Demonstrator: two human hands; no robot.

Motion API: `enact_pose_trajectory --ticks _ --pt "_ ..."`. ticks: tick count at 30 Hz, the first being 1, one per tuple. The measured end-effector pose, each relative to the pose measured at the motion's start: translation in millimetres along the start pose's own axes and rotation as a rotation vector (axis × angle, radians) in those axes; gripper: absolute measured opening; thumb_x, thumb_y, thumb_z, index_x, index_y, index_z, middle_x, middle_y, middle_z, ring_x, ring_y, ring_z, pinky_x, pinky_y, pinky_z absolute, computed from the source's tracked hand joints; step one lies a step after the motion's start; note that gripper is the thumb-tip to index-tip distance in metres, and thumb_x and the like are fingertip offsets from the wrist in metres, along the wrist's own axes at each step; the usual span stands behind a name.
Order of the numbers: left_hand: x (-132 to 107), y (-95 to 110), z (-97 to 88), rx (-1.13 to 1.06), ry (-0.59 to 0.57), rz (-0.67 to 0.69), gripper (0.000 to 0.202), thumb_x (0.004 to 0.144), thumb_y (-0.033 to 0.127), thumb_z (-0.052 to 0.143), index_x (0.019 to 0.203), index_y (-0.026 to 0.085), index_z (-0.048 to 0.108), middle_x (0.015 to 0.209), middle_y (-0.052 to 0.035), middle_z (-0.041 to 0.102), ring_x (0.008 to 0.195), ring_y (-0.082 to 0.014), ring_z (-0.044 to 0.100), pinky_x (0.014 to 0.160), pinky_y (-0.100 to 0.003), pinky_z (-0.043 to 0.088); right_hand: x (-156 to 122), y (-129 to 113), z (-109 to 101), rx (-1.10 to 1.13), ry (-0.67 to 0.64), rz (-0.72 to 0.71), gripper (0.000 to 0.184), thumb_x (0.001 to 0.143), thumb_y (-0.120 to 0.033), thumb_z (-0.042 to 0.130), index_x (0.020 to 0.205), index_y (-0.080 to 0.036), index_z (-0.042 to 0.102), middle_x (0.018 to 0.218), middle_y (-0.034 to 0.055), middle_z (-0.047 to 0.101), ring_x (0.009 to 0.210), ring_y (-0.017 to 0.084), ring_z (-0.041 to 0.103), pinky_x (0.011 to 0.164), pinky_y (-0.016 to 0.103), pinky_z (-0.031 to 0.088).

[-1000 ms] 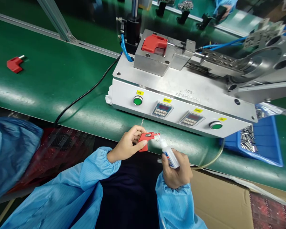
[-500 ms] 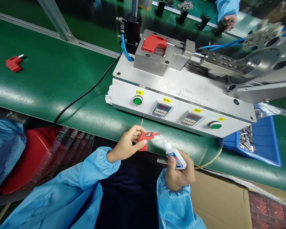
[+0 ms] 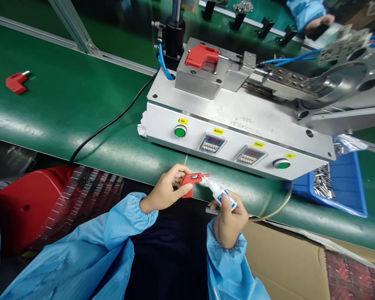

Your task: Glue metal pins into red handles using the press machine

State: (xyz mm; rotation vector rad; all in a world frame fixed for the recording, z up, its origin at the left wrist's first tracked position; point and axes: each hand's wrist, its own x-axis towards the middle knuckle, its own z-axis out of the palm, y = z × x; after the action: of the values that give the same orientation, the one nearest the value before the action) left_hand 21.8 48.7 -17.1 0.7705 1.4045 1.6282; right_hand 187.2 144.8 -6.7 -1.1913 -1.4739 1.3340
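Between the thumb and fingers of my left hand (image 3: 165, 189) is a red plastic part (image 3: 188, 188) with a narrow prong pointing right. A thin metal rod (image 3: 185, 159) sticks up behind those fingers. My right hand (image 3: 230, 221) is closed around a small white glue bottle (image 3: 224, 197) with a blue label, tilted up to the left. Its clear nozzle tip is at the prong of the red part; whether it touches, I cannot tell. Both hands are over the front edge of the green bench.
Behind my hands stands a metal machine (image 3: 237, 141) with green buttons, a red part (image 3: 203, 56) in its fixture. A blue bin (image 3: 359, 183) of metal pins sits right. Another red part (image 3: 16, 83) lies far left. Across the bench is a co-worker's hand (image 3: 319, 24).
My right hand has moved left and slightly up, bringing the bottle's nozzle to the red part. My left hand stays put. The co-worker's hand across the bench has shifted right.
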Motion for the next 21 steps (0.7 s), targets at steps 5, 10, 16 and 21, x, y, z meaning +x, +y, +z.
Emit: enact_pose_trajectory --ticks 5,10,16,21 --pt "0 0 1.0 0.026 0.007 -0.005 0.031 0.094 0.039 0.074 0.113 0.02 0.059 0.095 -0.0049 0.075 0.076 -0.0149 0.07 0.066 -0.023 0.053 2 -8 2 0.133 -0.104 0.208 0.044 0.086 -0.06 0.076 0.079 -0.019 0.065 0.049 -0.0054 0.053 0.04 0.012 0.047 0.045 0.027 0.042" --pt "0 1 2.0 0.04 0.017 0.009 0.029 0.093 0.037 0.074 0.112 0.02 0.06 0.096 -0.005 0.076 0.078 -0.0156 0.071 0.067 -0.022 0.054 3 -10 0 0.199 -0.107 0.3 0.048 0.081 -0.063 0.08 0.073 -0.019 0.06 0.049 -0.0064 0.051 0.039 0.01 0.045 0.045 0.025 0.043" --pt "-1 1 1.4 0.056 0.009 0.007 0.028 0.094 0.036 0.073 0.113 0.02 0.061 0.096 -0.0056 0.077 0.079 -0.0162 0.071 0.066 -0.023 0.054 6 -11 -2 0.229 -0.104 0.355 0.055 0.078 -0.067 0.081 0.067 -0.02 0.054 0.049 -0.0063 0.049 0.039 0.009 0.045 0.045 0.025 0.043" --pt "-2 0 0.8 0.064 0.008 0.025 0.028 0.095 0.036 0.073 0.114 0.02 0.061 0.097 -0.0057 0.077 0.079 -0.0162 0.071 0.068 -0.024 0.055 7 -12 -2 0.235 -0.136 0.368 0.058 0.08 -0.069 0.078 0.064 -0.021 0.05 0.049 -0.0062 0.047 0.039 0.009 0.044 0.043 0.025 0.042"
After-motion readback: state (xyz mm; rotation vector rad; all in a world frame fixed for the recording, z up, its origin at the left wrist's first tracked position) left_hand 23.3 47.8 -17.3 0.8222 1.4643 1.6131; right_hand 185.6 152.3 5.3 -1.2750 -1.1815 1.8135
